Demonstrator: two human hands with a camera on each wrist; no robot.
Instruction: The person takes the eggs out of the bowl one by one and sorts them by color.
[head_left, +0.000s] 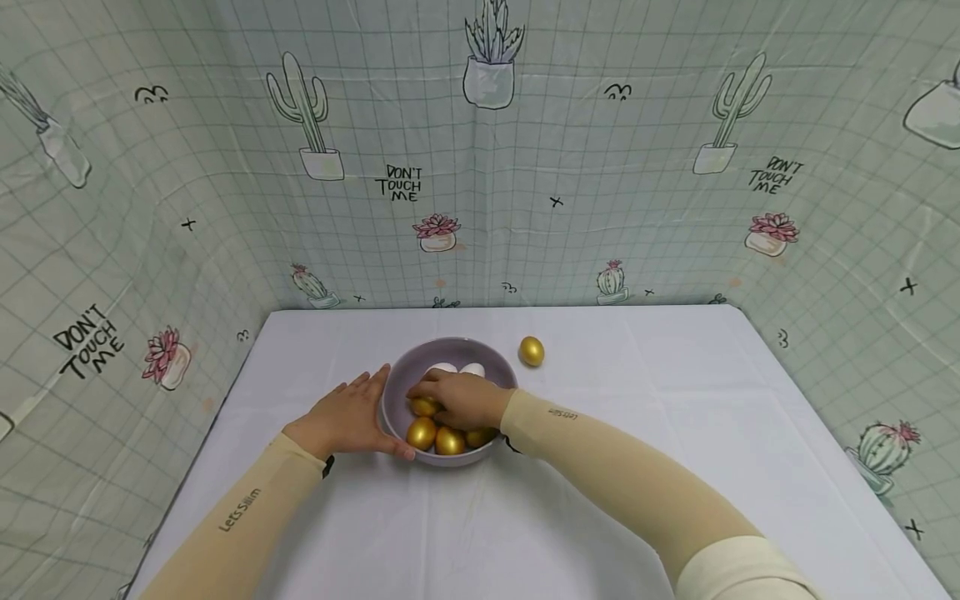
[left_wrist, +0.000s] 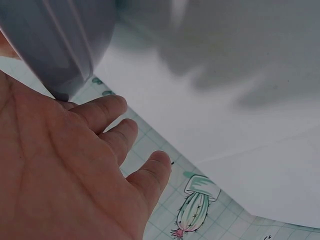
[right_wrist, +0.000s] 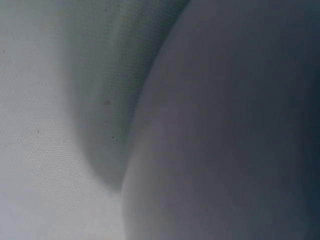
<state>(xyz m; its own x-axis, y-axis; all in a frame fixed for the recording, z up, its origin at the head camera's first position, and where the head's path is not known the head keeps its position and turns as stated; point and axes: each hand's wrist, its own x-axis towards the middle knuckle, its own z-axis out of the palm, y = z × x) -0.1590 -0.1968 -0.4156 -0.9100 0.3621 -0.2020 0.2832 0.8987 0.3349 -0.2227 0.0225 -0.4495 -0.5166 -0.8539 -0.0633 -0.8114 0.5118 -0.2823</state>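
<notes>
A round mauve bowl stands on the white-covered table with several golden eggs and some white eggs in it. My right hand reaches over the rim from the right, its fingers and thumb around a golden egg at the bowl's left side. Other golden eggs lie at the near side. Against the bowl's left outer wall rests my left hand, thumb toward the near rim, fingers extended. In the left wrist view the bowl touches the hand beside the spread fingers.
One golden egg lies on the table behind the bowl to the right. The white tablecloth extends around the bowl. Cactus-print cloth hangs behind and at both sides. The bowl's outer wall fills much of the right wrist view.
</notes>
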